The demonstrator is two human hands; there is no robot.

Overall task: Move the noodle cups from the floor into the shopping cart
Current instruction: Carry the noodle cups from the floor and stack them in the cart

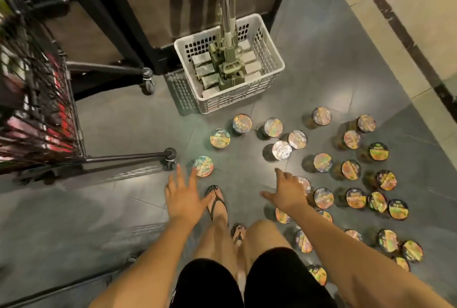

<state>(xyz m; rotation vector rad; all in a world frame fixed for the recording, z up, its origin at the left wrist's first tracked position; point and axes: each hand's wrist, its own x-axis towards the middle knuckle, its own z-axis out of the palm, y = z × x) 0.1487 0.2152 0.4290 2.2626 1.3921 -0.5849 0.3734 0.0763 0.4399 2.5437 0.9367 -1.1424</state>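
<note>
On the grey floor (pixel 123 122), right of centre: many noodle cups (pixel 322 162) standing upright, lids up, none lifted. At far left, shopping cart (pixel 37 99), blurred; red contents (pixel 59 119) inside, cups or not impossible to tell. Left hand (pixel 184 198) spread wide, empty, just beside a lone cup (pixel 202 166). Right hand (pixel 288 193) spread, empty, over the rim of a second cup (pixel 306 185). Judged: most of the transfer outstanding.

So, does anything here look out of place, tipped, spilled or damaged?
Only the noodle cups: many stand scattered over the floor right of the shopping cart, not in it. Their lids face up and none looks spilled or crushed. The left hand and right hand hold nothing.
</note>
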